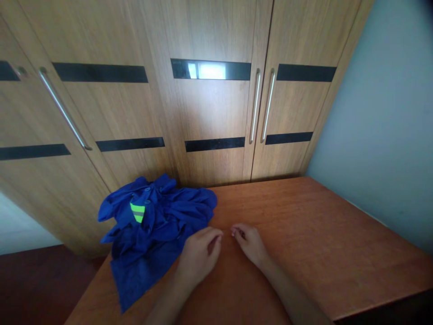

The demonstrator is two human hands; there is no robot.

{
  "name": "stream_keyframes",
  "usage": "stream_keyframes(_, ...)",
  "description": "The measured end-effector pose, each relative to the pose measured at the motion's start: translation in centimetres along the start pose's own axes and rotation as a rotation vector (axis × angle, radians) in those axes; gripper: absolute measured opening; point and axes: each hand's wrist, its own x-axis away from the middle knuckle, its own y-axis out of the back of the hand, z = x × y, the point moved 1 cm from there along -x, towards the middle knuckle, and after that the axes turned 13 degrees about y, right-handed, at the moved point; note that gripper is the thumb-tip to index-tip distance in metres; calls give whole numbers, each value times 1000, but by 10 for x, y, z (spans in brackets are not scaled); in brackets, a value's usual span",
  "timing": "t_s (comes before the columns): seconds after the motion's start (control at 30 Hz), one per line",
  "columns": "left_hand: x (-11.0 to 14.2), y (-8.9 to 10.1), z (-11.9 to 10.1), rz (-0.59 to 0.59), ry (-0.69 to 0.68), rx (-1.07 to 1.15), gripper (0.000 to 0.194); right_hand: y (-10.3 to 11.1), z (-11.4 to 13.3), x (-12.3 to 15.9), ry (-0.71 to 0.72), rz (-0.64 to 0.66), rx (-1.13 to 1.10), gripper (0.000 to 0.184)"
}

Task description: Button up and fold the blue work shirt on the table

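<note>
A crumpled blue work garment (162, 221) lies in a heap on the left part of the table. It bears a yellow-green and grey reflective patch, and one flat end hangs toward the near left edge. My left hand (199, 255) is just right of the garment, in front of part of its edge from this viewpoint. Its fingers are curled in toward the thumb, and nothing shows in them. Across a small gap, my right hand (248, 241) is over the bare wood with its fingers likewise curled and nothing visible inside. The two hands face each other.
The reddish-brown wooden table (321, 234) stands against a wooden wardrobe (209, 108) with black strips and long metal handles (255, 106). A pale wall (379, 149) borders it on the right. Dark floor (40, 280) shows past the left edge.
</note>
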Motion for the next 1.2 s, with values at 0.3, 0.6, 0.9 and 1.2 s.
stream_keyframes(0.3, -4, -77, 17, 212, 219, 266, 18, -4, 14, 3, 12, 121, 3, 25)
stream_keyframes(0.6, -5, -76, 28, 255, 246, 410, 16, -5, 15, 1, 3, 150, 24, 25)
stream_keyframes(0.9, -4, -75, 27, 254, 237, 411, 15, -4, 14, 2, 23, 162, 46, 26)
stream_keyframes(1.2, -3, -73, 24, 238, 216, 348, 17, -4, 15, 1, 15, 158, 37, 27)
